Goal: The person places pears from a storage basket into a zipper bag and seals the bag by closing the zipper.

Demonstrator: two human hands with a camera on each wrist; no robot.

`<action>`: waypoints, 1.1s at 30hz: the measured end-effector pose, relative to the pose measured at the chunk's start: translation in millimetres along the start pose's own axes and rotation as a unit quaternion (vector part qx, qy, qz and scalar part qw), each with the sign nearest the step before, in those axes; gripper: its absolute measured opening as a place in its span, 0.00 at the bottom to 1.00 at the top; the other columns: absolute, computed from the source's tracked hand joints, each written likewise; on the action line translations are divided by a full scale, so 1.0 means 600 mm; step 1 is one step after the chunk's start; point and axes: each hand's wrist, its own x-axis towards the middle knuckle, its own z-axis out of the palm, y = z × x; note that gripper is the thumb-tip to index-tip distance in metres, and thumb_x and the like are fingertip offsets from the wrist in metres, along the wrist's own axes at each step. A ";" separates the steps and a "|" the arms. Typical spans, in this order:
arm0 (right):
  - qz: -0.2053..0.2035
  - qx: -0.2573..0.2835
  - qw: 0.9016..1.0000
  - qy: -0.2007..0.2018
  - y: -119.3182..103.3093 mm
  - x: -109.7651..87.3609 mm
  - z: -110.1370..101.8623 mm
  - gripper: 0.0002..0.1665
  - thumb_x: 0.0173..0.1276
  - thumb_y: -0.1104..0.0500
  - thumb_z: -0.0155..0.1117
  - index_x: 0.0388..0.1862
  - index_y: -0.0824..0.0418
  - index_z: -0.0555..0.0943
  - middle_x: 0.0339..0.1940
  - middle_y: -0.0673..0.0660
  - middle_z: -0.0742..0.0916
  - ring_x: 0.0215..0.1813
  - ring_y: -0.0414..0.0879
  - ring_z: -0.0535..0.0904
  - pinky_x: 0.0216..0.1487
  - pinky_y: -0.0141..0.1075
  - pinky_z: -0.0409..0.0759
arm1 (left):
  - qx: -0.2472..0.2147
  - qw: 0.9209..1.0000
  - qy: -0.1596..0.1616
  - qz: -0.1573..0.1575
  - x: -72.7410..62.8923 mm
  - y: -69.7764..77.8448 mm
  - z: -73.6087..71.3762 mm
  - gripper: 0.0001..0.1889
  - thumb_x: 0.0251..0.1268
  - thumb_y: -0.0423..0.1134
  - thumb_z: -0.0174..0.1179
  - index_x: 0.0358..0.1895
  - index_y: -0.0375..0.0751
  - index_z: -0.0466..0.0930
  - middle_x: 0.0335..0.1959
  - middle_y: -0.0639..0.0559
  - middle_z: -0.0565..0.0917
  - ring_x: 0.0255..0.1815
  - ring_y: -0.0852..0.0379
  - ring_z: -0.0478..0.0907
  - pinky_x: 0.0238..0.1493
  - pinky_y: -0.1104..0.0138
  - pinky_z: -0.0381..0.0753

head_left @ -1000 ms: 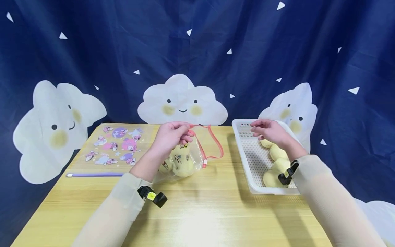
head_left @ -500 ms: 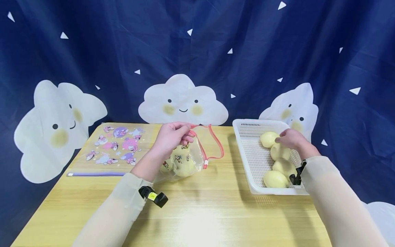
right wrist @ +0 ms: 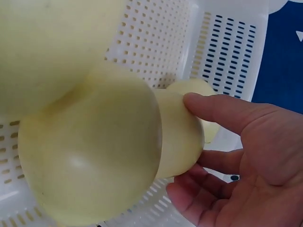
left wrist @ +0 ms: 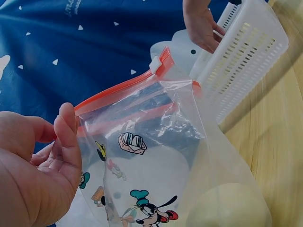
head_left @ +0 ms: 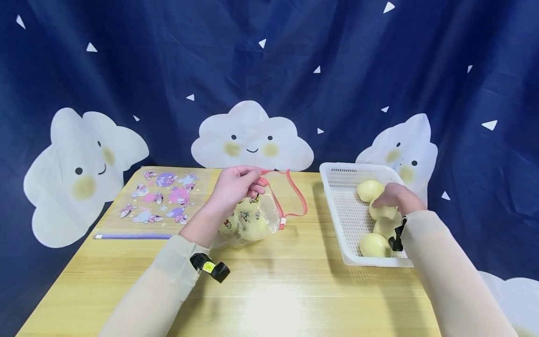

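Note:
My left hand (head_left: 240, 187) pinches the red zip edge of a clear slider bag (left wrist: 142, 123) printed with cartoon figures. The bag's mouth gapes to the right, and several pale yellow round fruits (head_left: 254, 228) sit inside it. Over the white basket (head_left: 337, 234), my right hand (head_left: 397, 196) reaches in from the right. In the right wrist view its thumb and fingers curl round a smooth pale yellow fruit (right wrist: 180, 132). Another large fruit (right wrist: 90, 151) overlaps that one in this view. Further pale yellow fruits, one at the back (head_left: 369, 190) and one at the front (head_left: 374, 245), lie in the basket.
A flat clear bag (head_left: 160, 201) with pink and purple prints and a purple slider lies on the left of the wooden table (head_left: 269, 281). Behind the table hangs a dark blue curtain (head_left: 269, 70) with white clouds.
My right hand has moved from above the basket's back down to the fruits, then slightly towards me onto one of them. The left hand keeps its pinch on the bag.

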 end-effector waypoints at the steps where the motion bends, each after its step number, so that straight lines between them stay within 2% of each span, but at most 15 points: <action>1: 0.003 0.001 1.000 -0.003 -0.001 0.001 0.003 0.33 0.68 0.52 0.74 0.53 0.82 0.80 0.52 0.77 0.86 0.51 0.69 0.84 0.55 0.62 0.88 | -0.002 1.000 0.000 0.000 0.000 0.000 0.000 0.15 0.86 0.37 0.59 0.63 0.32 0.85 0.35 0.50 0.92 0.29 0.64 0.88 0.31 0.77 0.86; 5: 0.017 0.011 0.999 -0.027 -0.005 0.003 0.014 0.32 0.68 0.50 0.75 0.54 0.78 0.80 0.55 0.73 0.85 0.53 0.65 0.84 0.53 0.59 0.90 | -0.002 1.000 0.002 -0.002 0.001 -0.001 -0.001 0.15 0.86 0.37 0.59 0.63 0.32 0.85 0.36 0.50 0.92 0.29 0.63 0.88 0.31 0.76 0.87; 10: 0.022 0.003 0.999 -0.043 -0.007 0.002 0.020 0.31 0.68 0.52 0.76 0.53 0.78 0.80 0.57 0.74 0.82 0.53 0.65 0.84 0.49 0.55 0.93 | 0.001 1.000 0.002 -0.004 0.000 0.001 -0.001 0.15 0.86 0.38 0.59 0.64 0.32 0.85 0.36 0.50 0.92 0.29 0.63 0.88 0.32 0.76 0.87; 15: 0.008 0.005 0.999 -0.034 -0.002 -0.001 0.019 0.28 0.68 0.51 0.74 0.48 0.75 0.78 0.53 0.72 0.82 0.47 0.63 0.85 0.48 0.54 0.92 | 0.002 1.000 -0.001 0.000 -0.003 0.002 -0.001 0.16 0.86 0.38 0.59 0.64 0.32 0.85 0.36 0.50 0.92 0.29 0.63 0.89 0.32 0.76 0.87; 20: 0.005 0.033 0.999 -0.008 0.003 -0.002 0.015 0.28 0.70 0.48 0.73 0.47 0.72 0.75 0.49 0.68 0.79 0.48 0.60 0.82 0.51 0.53 0.92 | 0.001 1.000 -0.001 0.002 -0.002 0.002 0.000 0.16 0.86 0.38 0.59 0.64 0.31 0.85 0.35 0.51 0.91 0.29 0.63 0.88 0.32 0.77 0.87; 23: 0.002 0.053 0.998 0.017 0.003 -0.002 0.013 0.33 0.71 0.47 0.74 0.52 0.74 0.73 0.48 0.67 0.78 0.50 0.59 0.80 0.49 0.50 0.93 | 0.001 1.000 -0.001 0.001 -0.002 0.002 0.001 0.16 0.86 0.37 0.59 0.64 0.31 0.85 0.35 0.51 0.92 0.29 0.63 0.88 0.32 0.77 0.87; 27: -0.010 0.072 0.996 0.057 0.004 -0.003 0.008 0.44 0.72 0.45 0.74 0.65 0.80 0.69 0.53 0.70 0.79 0.51 0.61 0.80 0.46 0.46 0.92 | 0.001 1.000 -0.002 0.000 -0.003 0.002 0.003 0.15 0.86 0.37 0.59 0.64 0.32 0.85 0.35 0.50 0.92 0.29 0.63 0.88 0.31 0.77 0.86; 33: -0.034 0.106 0.987 0.119 -0.013 -0.010 -0.001 0.56 0.75 0.40 0.72 0.80 0.80 0.60 0.62 0.75 0.80 0.52 0.62 0.84 0.42 0.35 0.85 | 0.003 1.000 -0.005 0.003 -0.002 0.002 0.003 0.16 0.86 0.37 0.59 0.63 0.31 0.85 0.34 0.51 0.91 0.29 0.64 0.88 0.31 0.77 0.86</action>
